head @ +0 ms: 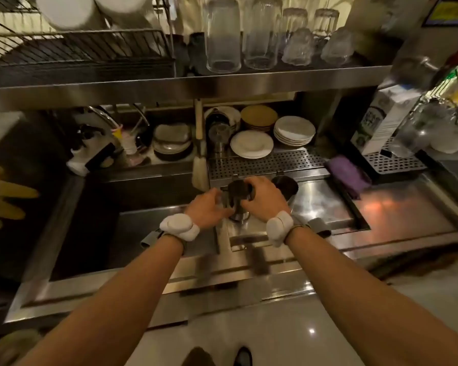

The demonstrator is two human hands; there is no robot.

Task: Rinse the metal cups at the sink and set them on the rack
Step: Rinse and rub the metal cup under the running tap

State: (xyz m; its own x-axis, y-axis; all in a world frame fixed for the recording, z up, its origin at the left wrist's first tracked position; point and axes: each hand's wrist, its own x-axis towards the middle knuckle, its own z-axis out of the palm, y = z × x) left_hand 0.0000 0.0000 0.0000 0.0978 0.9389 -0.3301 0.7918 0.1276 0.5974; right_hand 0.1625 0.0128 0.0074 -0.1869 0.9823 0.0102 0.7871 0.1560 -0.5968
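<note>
Both my hands hold one metal cup (237, 192) upright over the steel counter, just right of the sink basin (95, 228). My left hand (209, 208) wraps its left side and lower part. My right hand (262, 198) grips its right side and rim. A second metal cup (286, 187) stands just behind my right hand, touching the edge of the perforated rack (262, 163). The bottom of the held cup is partly hidden by my fingers.
Stacks of plates (294, 130) and a glass sit behind the rack. A purple cloth (347, 175) lies to the right. The shelf above carries upturned glasses (222, 35). Yellow rubber gloves (3, 202) hang at the left edge. A white carton (381, 120) stands right.
</note>
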